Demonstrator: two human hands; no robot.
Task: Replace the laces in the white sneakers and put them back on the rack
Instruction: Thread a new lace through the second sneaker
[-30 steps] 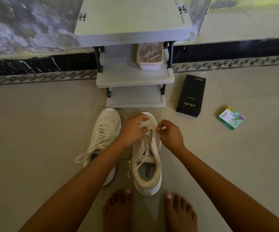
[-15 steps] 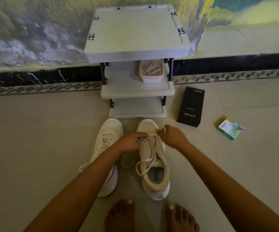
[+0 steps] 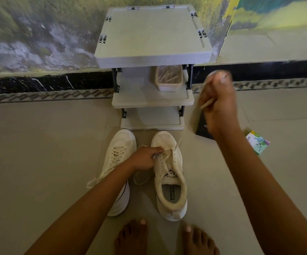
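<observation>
My left hand (image 3: 145, 158) grips one sneaker (image 3: 170, 183) beside the other sneaker (image 3: 119, 153), right hand (image 3: 219, 107) pinching its lace (image 3: 180, 138) taut, half hiding one box (image 3: 201, 130).

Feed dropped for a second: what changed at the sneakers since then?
The right hand rose up and to the right, pulling the lace taut out of the right sneaker. The left hand keeps its grip on that sneaker; left sneaker and rack unmoved.
</observation>
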